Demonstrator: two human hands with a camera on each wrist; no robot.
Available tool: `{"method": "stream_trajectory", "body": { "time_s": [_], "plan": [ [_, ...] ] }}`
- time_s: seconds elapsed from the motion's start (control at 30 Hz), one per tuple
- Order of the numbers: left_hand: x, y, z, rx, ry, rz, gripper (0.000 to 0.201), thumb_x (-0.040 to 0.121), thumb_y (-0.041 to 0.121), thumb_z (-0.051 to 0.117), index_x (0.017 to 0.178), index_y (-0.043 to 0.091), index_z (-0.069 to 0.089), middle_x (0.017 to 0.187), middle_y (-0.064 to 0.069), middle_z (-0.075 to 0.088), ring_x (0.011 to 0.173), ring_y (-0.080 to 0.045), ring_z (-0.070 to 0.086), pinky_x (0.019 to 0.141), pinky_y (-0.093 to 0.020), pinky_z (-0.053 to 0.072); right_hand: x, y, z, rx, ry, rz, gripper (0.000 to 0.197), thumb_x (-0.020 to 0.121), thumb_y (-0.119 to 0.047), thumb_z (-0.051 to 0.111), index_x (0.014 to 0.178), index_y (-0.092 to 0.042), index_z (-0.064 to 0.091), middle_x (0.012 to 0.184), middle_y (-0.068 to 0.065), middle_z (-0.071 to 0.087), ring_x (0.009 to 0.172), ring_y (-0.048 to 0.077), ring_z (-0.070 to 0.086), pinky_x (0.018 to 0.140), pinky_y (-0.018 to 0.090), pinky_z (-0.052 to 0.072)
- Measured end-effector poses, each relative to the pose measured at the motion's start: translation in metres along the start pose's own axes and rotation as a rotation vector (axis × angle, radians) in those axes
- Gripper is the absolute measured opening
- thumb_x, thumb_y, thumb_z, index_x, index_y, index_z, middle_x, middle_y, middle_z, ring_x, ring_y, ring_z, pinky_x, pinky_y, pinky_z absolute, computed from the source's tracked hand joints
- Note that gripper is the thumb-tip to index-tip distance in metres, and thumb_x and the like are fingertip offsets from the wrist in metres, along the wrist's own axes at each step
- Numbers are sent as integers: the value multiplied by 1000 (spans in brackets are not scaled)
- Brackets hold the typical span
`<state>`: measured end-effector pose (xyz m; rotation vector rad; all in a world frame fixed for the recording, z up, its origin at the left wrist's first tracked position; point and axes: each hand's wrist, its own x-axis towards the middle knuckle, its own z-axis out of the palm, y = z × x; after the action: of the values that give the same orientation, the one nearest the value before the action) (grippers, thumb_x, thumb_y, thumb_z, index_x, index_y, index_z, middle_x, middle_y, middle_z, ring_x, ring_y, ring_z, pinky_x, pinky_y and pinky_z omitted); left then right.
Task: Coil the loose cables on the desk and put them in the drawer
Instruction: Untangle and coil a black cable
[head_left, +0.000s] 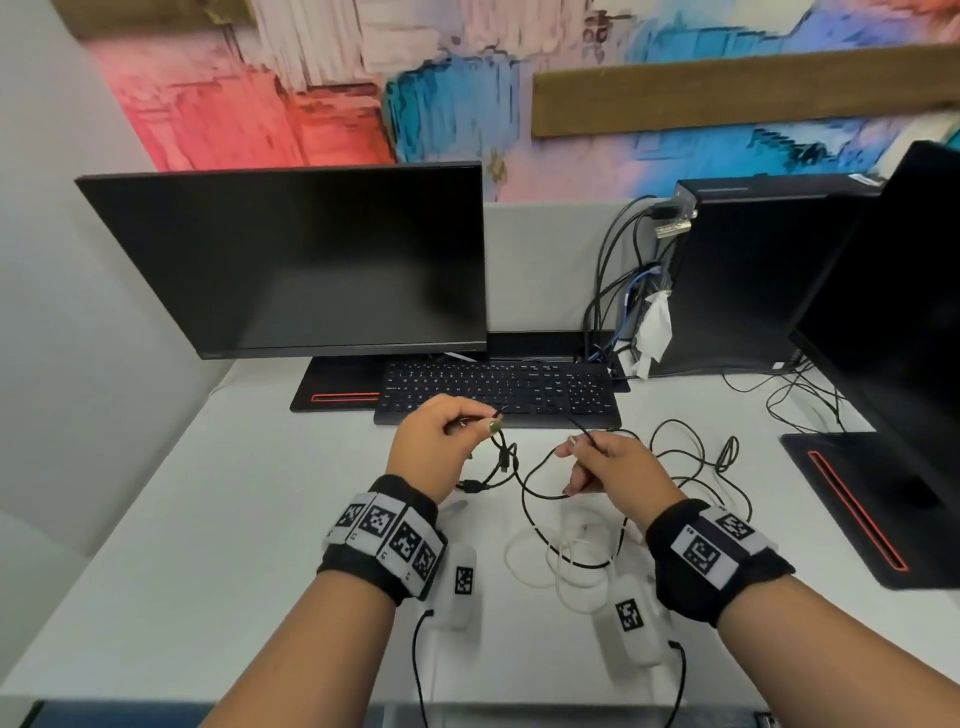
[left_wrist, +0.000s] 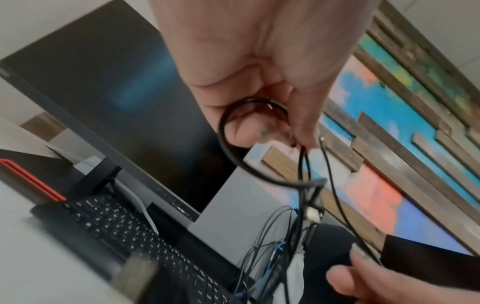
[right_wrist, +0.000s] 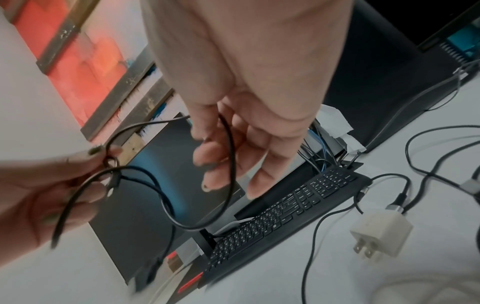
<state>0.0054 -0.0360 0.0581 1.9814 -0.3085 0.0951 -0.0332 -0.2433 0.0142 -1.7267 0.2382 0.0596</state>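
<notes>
Both hands are raised over the white desk in front of the keyboard. My left hand pinches a small loop of thin black cable between thumb and fingers; that loop curls past the fingertips in the left wrist view. My right hand pinches the same black cable further along, and it sags in a curve between the hands. A white cable lies in loose loops on the desk under my right wrist. More black cable trails to the right. No drawer is in view.
A black keyboard and a dark monitor stand behind the hands. A black computer tower with plugged-in cables is at the back right, a second monitor at the right edge. A white charger plug lies on the desk.
</notes>
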Motion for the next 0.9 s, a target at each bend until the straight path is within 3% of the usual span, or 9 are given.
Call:
{"method": "stream_trajectory", "body": {
  "time_s": [0.1, 0.17, 0.3, 0.4, 0.47, 0.53, 0.63, 0.77, 0.9],
  "plan": [
    [-5, 6, -5, 97, 16, 9, 13, 83, 19, 69, 83, 32, 72, 87, 10, 63, 78, 0, 56, 69, -6, 41, -1, -5, -8, 120, 17, 0, 36, 99, -32, 46, 88, -6, 67, 46, 2, 40, 45, 21, 47, 64, 38, 56],
    [-8, 6, -8, 160, 54, 2, 15, 85, 19, 66, 87, 32, 71, 87, 12, 61, 79, 1, 55, 69, -5, 39, -3, -9, -12, 133, 9, -41, 36, 100, -32, 43, 88, -7, 66, 45, 0, 33, 41, 15, 37, 59, 34, 53],
    [-13, 5, -6, 141, 275, -87, 15, 86, 16, 64, 94, 28, 66, 74, 7, 56, 67, -3, 50, 65, -16, 37, -8, -20, -19, 195, -7, -126, 38, 102, -29, 37, 89, -8, 65, 46, -3, 30, 40, 11, 33, 51, 26, 48],
    [-18, 7, 0, 130, 337, -123, 13, 89, 16, 59, 96, 25, 64, 77, 6, 55, 67, -7, 50, 67, -18, 37, -10, -26, -25, 373, -73, -129, 35, 103, -14, 32, 92, -1, 63, 49, 0, 33, 44, 15, 36, 56, 31, 49],
    [-20, 9, 4, 244, 309, -122, 14, 92, 18, 54, 96, 21, 67, 92, 4, 56, 77, -9, 51, 74, -17, 36, -13, -28, -30, 425, -148, -141, 33, 100, -4, 31, 95, 3, 63, 54, 4, 41, 49, 19, 41, 60, 32, 52],
    [-21, 13, 7, 320, 269, -133, 17, 95, 18, 50, 92, 16, 67, 96, 1, 56, 82, -11, 50, 75, -16, 33, -16, -29, -34, 406, -217, -137, 32, 96, 1, 32, 96, 3, 64, 57, 7, 45, 52, 21, 43, 60, 33, 53],
    [-25, 22, 16, 296, 115, -87, 17, 95, 19, 49, 85, 17, 62, 80, -1, 61, 74, -13, 54, 63, -21, 37, -22, -32, -35, 241, -365, -87, 23, 90, -7, 45, 98, 1, 66, 60, 10, 52, 46, 22, 44, 51, 32, 47],
    [-32, 34, 34, 304, -72, -27, 16, 94, 22, 51, 84, 20, 64, 64, 7, 57, 61, -5, 49, 56, -19, 38, -29, -36, -25, -87, -448, -93, 18, 96, -11, 51, 99, -3, 66, 61, 10, 59, 37, 17, 47, 46, 26, 38],
    [-33, 34, 42, 296, -50, -31, 15, 95, 21, 49, 88, 18, 62, 62, 9, 53, 58, -4, 48, 55, -22, 41, -33, -37, -19, -204, -427, -82, 11, 93, -8, 55, 99, -8, 63, 64, 8, 66, 41, 17, 54, 49, 25, 45]
  ]
}}
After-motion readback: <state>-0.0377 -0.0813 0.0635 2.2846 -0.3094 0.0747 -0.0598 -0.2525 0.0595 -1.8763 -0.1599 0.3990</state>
